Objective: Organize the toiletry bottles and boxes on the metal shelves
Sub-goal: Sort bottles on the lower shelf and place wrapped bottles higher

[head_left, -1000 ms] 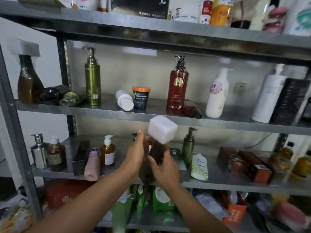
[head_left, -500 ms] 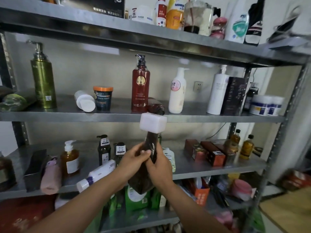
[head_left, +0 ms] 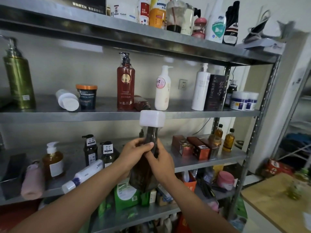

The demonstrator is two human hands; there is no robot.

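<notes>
I hold a dark brown bottle (head_left: 143,175) with a large white square cap (head_left: 152,118) upright in front of the metal shelves (head_left: 101,116). My left hand (head_left: 133,153) grips its narrow neck from the left, thumb across the front. My right hand (head_left: 160,161) wraps the neck and shoulder from the right. The cap reaches the front edge of the middle shelf, just below a red pump bottle (head_left: 125,83) and a cream pump bottle (head_left: 162,89).
On the middle shelf stand a green pump bottle (head_left: 18,76), an orange-lidded tub (head_left: 87,96), a toppled white bottle (head_left: 67,100) and a dark box (head_left: 214,91). The lower shelf (head_left: 210,161) carries brown boxes (head_left: 193,147), amber bottles and toppled tubes. A wooden table (head_left: 276,200) lies right.
The view has swung to the right along the shelves. Both hands have kept hold of the brown bottle, which now stands more upright, and my left hand has closed tighter on its neck.
</notes>
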